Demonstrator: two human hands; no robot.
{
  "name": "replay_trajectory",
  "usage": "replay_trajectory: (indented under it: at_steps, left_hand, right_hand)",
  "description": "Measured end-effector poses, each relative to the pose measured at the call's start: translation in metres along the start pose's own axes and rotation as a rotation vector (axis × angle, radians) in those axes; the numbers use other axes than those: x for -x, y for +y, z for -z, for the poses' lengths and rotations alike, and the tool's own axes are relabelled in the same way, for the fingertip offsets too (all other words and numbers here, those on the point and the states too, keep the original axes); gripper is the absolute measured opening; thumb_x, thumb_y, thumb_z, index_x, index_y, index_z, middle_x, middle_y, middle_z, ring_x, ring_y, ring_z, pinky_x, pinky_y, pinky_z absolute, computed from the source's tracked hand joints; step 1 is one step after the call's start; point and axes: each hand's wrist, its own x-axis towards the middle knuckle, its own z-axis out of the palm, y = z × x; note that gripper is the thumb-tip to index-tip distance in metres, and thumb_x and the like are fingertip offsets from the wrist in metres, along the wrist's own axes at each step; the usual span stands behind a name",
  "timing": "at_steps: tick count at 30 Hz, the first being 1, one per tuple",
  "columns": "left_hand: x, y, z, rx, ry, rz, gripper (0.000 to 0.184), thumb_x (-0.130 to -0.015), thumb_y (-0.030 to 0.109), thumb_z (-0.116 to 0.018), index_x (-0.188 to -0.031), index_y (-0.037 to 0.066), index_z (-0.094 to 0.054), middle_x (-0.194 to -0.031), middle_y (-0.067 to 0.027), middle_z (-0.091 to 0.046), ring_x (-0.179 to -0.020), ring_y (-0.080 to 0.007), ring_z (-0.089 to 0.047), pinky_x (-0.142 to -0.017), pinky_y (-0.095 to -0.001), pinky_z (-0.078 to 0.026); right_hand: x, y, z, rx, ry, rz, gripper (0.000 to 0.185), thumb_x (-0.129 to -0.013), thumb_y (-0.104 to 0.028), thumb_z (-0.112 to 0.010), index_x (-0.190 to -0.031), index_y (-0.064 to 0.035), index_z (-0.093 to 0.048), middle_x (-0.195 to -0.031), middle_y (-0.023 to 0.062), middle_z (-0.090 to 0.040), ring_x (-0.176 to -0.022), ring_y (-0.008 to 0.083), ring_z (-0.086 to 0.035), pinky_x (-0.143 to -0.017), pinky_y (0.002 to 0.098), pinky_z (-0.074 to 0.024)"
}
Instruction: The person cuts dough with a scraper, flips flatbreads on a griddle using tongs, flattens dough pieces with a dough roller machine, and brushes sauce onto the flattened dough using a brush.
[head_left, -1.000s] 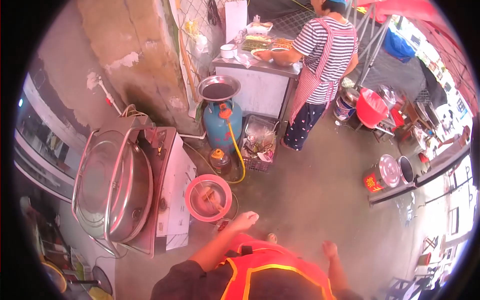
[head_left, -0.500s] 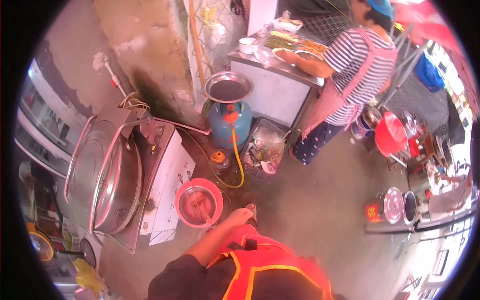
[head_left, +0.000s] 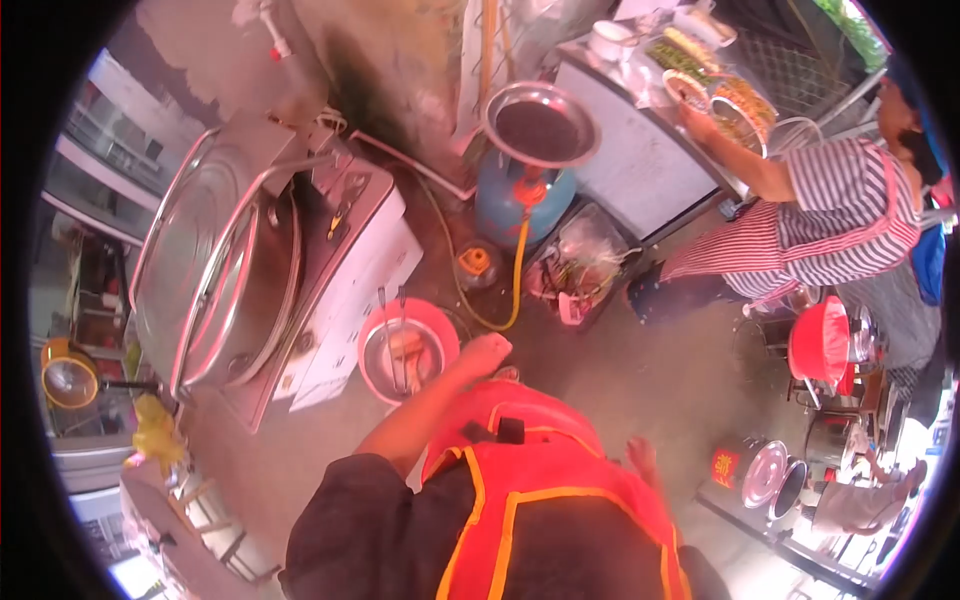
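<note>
My left hand [head_left: 487, 354] is in front of my red apron [head_left: 560, 480], its fingers curled closed and nothing showing in them. It is nearest to a pink basin [head_left: 372, 326] on the floor, just right of its rim and apart from it. In the basin lies something pale and long, with two thin metal handles [head_left: 402, 300] leaning out. My right hand [head_left: 643, 458] hangs at the right side of the apron, blurred, so its fingers cannot be made out.
On the left stands a big round steel cooker [head_left: 215, 275] on a white-sided stand. Ahead are a blue gas cylinder [head_left: 500, 205] with a steel bowl [head_left: 590, 135] on top, a yellow hose [head_left: 521, 270] and a crate [head_left: 590, 255]. A person in stripes [head_left: 835, 195] works at a food counter [head_left: 640, 140].
My view has turned left, so the counter and person shift right. My right hand has come into view. The left hand shows higher in the picture, still beside the basin.
</note>
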Motion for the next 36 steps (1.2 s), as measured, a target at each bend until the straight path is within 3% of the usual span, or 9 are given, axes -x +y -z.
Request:
replay_trajectory:
  at_steps: [2,4,11,15,20,24,30,32,36]
  left_hand:
    - [0.012,-0.024,0.014,0.08,0.095,0.055,0.031,-0.085,0.03,-0.051,-0.094,0.002,-0.061,-0.095,-0.015,-0.062,-0.088,-0.028,-0.06,-0.076,-0.0381,-0.046]
    - [0.022,-0.062,0.023,-0.166,0.166,0.056,0.03,-0.086,0.028,-0.049,-0.094,0.002,-0.061,-0.091,-0.0123,-0.063,-0.085,-0.0244,-0.06,-0.073,-0.0376,-0.047]
    - [0.151,-0.17,-0.025,0.602,0.49,0.518,0.017,-0.083,0.023,-0.052,-0.085,0.009,-0.063,-0.073,-0.0025,-0.058,-0.064,-0.0135,-0.054,-0.056,-0.0305,-0.043]
    - [0.202,-0.216,-0.072,-0.425,0.223,0.349,0.015,-0.08,0.023,-0.055,-0.078,0.01,-0.062,-0.065,-0.0032,-0.056,-0.056,-0.0154,-0.052,-0.052,-0.0309,-0.042]
    - [0.198,-0.179,-0.112,0.356,0.859,0.828,0.026,-0.08,0.027,-0.056,-0.091,0.005,-0.065,-0.072,-0.0112,-0.064,-0.062,-0.0228,-0.061,-0.06,-0.0372,-0.048]
    - [0.164,-0.163,-0.055,-0.062,0.952,0.802,0.038,-0.079,0.033,-0.057,-0.102,0.003,-0.063,-0.08,-0.0187,-0.065,-0.08,-0.0312,-0.064,-0.071,-0.0395,-0.049]
    - [0.071,-0.177,0.029,-0.279,0.845,0.742,0.052,-0.077,0.04,-0.06,-0.113,0.002,-0.054,-0.103,-0.0214,-0.059,-0.095,-0.0346,-0.058,-0.081,-0.0421,-0.046]
    - [0.039,-0.199,0.05,-0.335,0.821,0.695,0.058,-0.074,0.036,-0.065,-0.117,0.002,-0.05,-0.109,-0.0203,-0.056,-0.101,-0.034,-0.055,-0.086,-0.0413,-0.044]
    - [0.003,-0.225,0.073,-0.379,0.791,0.679,0.073,-0.067,0.028,-0.074,-0.126,0.0,-0.041,-0.122,-0.018,-0.05,-0.111,-0.0326,-0.049,-0.095,-0.0395,-0.041]
  right_hand:
    - [-0.046,0.007,-0.015,-0.202,-0.026,-0.119,0.022,-0.086,-0.024,-0.047,-0.087,-0.0067,-0.061,-0.093,0.0168,-0.062,-0.089,0.0366,-0.057,-0.076,0.0454,-0.0475]
    - [-0.073,-0.01,0.025,-0.035,0.267,0.456,0.021,-0.086,-0.02,-0.046,-0.08,-0.0059,-0.06,-0.091,0.0166,-0.062,-0.089,0.0368,-0.057,-0.078,0.0449,-0.0462]
    - [-0.206,0.021,0.065,-0.141,-0.129,0.28,0.022,-0.083,-0.022,-0.054,-0.094,-0.0069,-0.064,-0.097,0.0132,-0.064,-0.091,0.0298,-0.06,-0.08,0.0405,-0.0474]
    - [-0.261,0.023,0.078,-0.262,-0.167,0.292,0.025,-0.082,-0.025,-0.056,-0.098,-0.0069,-0.064,-0.094,0.013,-0.065,-0.09,0.0288,-0.061,-0.079,0.0379,-0.0477]
    - [-0.272,0.039,0.098,-0.588,-0.225,0.118,0.026,-0.081,-0.025,-0.057,-0.099,-0.0067,-0.063,-0.092,0.0137,-0.065,-0.09,0.0283,-0.062,-0.078,0.036,-0.0478]
    - [-0.271,0.051,0.081,-0.658,-0.15,0.091,0.025,-0.081,-0.025,-0.056,-0.097,-0.0062,-0.063,-0.094,0.0144,-0.065,-0.091,0.0296,-0.061,-0.079,0.0374,-0.0475]
    - [-0.186,0.048,0.094,0.381,0.028,0.478,0.027,-0.081,-0.027,-0.053,-0.093,-0.0056,-0.063,-0.089,0.0174,-0.065,-0.084,0.0325,-0.062,-0.073,0.0402,-0.0483]
    - [-0.114,-0.016,0.138,-0.313,-0.001,-0.134,0.025,-0.081,-0.024,-0.052,-0.092,-0.0059,-0.064,-0.096,0.0174,-0.064,-0.09,0.0324,-0.06,-0.079,0.0422,-0.0467]
    - [-0.025,-0.018,0.083,-0.242,-0.08,-0.368,0.026,-0.078,-0.03,-0.056,-0.091,-0.0093,-0.066,-0.089,0.0174,-0.064,-0.082,0.0351,-0.061,-0.074,0.0414,-0.0485]
